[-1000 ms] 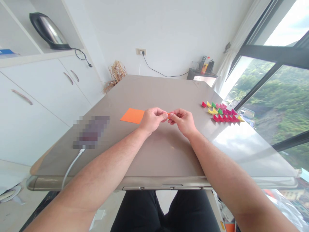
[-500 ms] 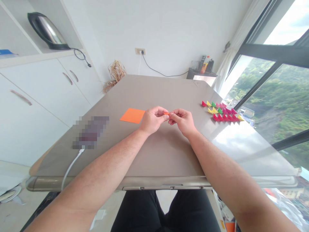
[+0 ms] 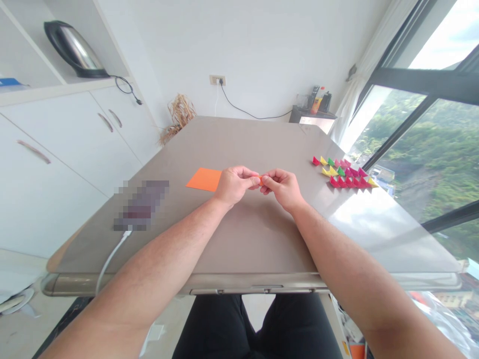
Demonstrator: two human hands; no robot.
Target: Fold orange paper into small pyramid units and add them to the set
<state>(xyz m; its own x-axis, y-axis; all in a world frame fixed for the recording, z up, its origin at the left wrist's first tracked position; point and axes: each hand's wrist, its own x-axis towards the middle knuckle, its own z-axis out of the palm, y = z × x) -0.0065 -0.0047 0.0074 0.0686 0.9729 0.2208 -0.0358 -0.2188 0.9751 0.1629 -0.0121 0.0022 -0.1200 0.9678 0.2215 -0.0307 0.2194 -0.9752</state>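
Between my fingertips is a small folded piece of orange paper, mostly covered by the fingers. My left hand pinches its left end with thumb and fingers. From the other side, my right hand grips it the same way, so the two hands almost meet above the table. An orange paper sheet lies flat on the table, partly behind my left hand. To the right stand rows of small folded paper boats in red, pink, yellow and green.
The grey table spreads out in front of me. At its left lies a pixelated dark device with a white cable. An electric kettle sits on a shelf at left, and a window is at right.
My left hand has shifted slightly left and covers more of the orange sheet. The folded paper between the fingers appears slightly turned. The boats have stayed where they were.
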